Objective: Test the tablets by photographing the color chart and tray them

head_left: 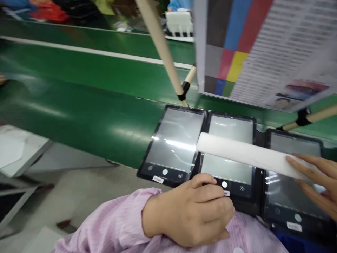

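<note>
Three black-framed tablets lie side by side: a left tablet (175, 137), a middle tablet (229, 131) and a right tablet (295, 142), each with a pale screen and a round white button icon. A long white foam-like strip (242, 153) crosses over the middle tablet, from the left tablet's edge to the right one. My right hand (318, 179) grips the strip's right end between its fingers. My left hand (193, 211), fingers curled, is at the lower edge of the middle tablet; whatever it holds, if anything, is hidden.
A printed colour chart (263, 52) stands on cream pipes (163, 45) behind the tablets. The green bench (79, 105) runs leftward. At the lower left is a white table (23, 151). Red and black bags lie along the far side, near a person's blue sleeve.
</note>
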Motion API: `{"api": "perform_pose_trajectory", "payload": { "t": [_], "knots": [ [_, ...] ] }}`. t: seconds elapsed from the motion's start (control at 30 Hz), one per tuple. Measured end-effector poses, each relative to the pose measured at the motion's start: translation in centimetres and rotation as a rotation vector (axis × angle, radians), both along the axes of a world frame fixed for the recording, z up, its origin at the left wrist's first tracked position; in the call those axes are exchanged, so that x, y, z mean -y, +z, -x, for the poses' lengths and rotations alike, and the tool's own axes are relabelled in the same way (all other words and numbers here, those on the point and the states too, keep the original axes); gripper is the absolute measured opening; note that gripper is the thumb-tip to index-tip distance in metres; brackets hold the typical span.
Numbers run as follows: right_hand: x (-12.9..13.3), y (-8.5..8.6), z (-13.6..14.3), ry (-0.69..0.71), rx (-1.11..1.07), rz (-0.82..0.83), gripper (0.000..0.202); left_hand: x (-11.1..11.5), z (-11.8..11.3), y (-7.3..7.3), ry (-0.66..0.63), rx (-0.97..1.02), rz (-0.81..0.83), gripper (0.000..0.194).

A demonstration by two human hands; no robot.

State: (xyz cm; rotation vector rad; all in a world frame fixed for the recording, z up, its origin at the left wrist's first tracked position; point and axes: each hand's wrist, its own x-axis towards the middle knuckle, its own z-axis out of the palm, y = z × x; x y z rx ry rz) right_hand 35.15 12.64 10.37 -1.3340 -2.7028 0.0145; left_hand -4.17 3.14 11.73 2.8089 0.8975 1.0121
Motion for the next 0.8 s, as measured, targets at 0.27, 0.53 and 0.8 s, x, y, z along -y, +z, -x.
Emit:
{"api": "perform_pose_trajectory", "payload": {
  "t": [0.27, 0.53, 0.8],
  "knots": [
    [8.1, -0.4, -13.7, -0.523, -0.074, 0.042, 0.055, 0.1, -5.4, 0.9, -0.077, -0.029, 0.120, 0.018],
    [14.0, -1.4, -18.2, -0.666, -0.066, -0.022, 0.047, -0.9, -11.9, -0.5, -0.023, -0.215, 0.179, 0.033],
    [13.6, -2.0, -17.5, -0.534, -0.091, -0.080, 0.048, -1.5, -14.2, -0.7, -0.079, -0.208, 0.178, 0.028]
  ]
}}
